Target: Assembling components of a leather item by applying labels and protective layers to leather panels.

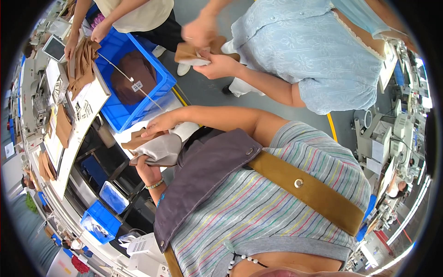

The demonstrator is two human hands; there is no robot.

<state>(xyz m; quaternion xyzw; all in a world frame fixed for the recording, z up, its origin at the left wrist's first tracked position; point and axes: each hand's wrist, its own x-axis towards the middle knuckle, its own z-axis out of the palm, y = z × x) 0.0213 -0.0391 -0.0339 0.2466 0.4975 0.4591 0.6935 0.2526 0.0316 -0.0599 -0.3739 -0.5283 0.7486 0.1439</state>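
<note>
Folded brown-and-pale-grey fabric piece (159, 150): lies between both hands, left of the frame's centre, beside a dark purple-grey cloth apron (203, 171); shows brown toward the left and pale grey across the middle, with soft creases.
Left hand (146, 170), with a beaded bracelet (154, 185) at the wrist: grips the lower-left edge of the fabric piece, curled round the layers. Best used as a steady anchor, firm but without bunching the cloth.
Right hand (161, 123): rests over the upper part, fingers stretched along the brown layer; cannot tell whether pinching or only lying on top. Better to work with the fingertips than the palm, to feel for the edges.
Layers: look soft and likely to slide on one another. Smooth outward from the anchored edge, line up the rims, and check for a trapped fold before changing grip.
Tension: draw evenly from both sides; risk skewing the shape with too hard a tug.
Blue rectangular plastic crate (166, 75): stands in the upper left, just above the fabric piece, with dark brown material inside. Lift loose corners clear of the rim to avoid a snag.
Pale flat-topped counter (101, 93): runs down the left, bearing brown fabric strips (82, 67).
Co-worker's hands (217, 67): hold a brown-and-white piece (188, 54) at top centre. Leave elbow room there.
</note>
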